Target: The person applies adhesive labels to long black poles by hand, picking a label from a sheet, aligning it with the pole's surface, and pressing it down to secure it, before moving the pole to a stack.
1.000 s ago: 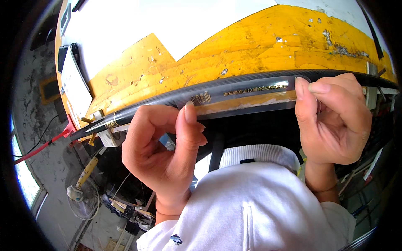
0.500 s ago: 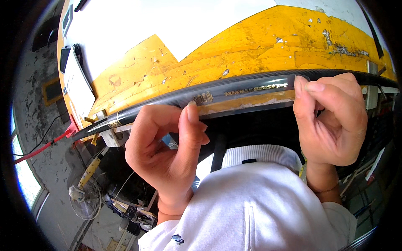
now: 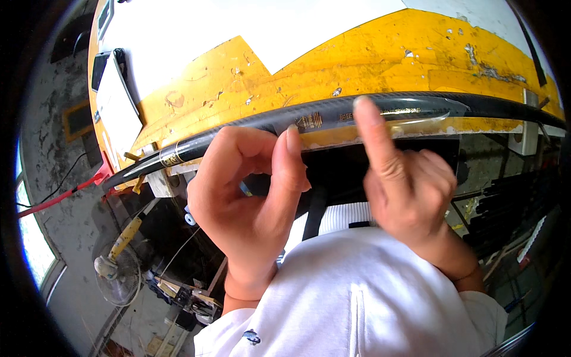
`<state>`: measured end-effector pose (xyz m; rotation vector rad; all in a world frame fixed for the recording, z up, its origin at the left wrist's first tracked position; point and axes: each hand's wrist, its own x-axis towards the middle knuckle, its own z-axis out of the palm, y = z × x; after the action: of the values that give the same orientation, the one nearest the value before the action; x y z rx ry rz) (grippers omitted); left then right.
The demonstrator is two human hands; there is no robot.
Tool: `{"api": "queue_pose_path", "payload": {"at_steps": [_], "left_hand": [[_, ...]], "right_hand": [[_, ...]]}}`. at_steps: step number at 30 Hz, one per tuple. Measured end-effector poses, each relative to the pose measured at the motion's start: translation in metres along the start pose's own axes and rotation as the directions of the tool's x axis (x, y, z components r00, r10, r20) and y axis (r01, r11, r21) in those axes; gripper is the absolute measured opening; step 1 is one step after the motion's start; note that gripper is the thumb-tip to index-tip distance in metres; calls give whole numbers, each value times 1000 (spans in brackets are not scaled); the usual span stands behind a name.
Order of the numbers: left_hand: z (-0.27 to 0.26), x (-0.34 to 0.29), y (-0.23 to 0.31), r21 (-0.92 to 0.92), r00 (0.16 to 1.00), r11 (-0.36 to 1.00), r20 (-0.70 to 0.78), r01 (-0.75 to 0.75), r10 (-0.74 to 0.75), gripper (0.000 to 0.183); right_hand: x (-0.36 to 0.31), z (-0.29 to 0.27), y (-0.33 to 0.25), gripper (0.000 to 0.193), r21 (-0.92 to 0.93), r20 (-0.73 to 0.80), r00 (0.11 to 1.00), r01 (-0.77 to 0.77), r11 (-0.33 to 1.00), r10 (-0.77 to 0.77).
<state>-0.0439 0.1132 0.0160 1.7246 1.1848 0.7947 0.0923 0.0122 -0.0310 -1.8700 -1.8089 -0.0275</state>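
Note:
A long black pole point(image 3: 205, 143) with a carbon-like weave and gold bands lies crosswise in front of me, along the table's near edge. Against it is a strip of clear film point(image 3: 428, 122) bearing gold print; its lower part hangs free below the pole. My left hand point(image 3: 247, 190) pinches the film's left end between thumb and fingers. With its index finger stretched out, my right hand point(image 3: 410, 184) touches the film over the pole, near the middle of the print. The other right fingers are curled and hold nothing.
White supports point(image 3: 160, 183) carry the pole at the left and right. Beyond it is a worn yellow table point(image 3: 297, 80) with large white sheets point(image 3: 196, 27). A notebook point(image 3: 119, 104) lies at the left, near a red clamp-like piece point(image 3: 104, 169). A fan point(image 3: 119, 276) stands on the floor.
My right hand has let go of the film's right end and moved left, its index finger now on the film. The film's right end now lies against the pole. My left hand keeps its pinch.

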Motion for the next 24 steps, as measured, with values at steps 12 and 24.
{"api": "queue_pose_path", "payload": {"at_steps": [12, 24], "left_hand": [[-3, 1, 1, -67, 999, 997, 40, 27, -25, 16], [-40, 4, -11, 344, 978, 926, -83, -152, 191, 14]], "right_hand": [[7, 0, -19, 75, -47, 50, 993, -104, 993, 106], [-1, -6, -9, 72, -102, 53, 992, -107, 989, 113]]}}
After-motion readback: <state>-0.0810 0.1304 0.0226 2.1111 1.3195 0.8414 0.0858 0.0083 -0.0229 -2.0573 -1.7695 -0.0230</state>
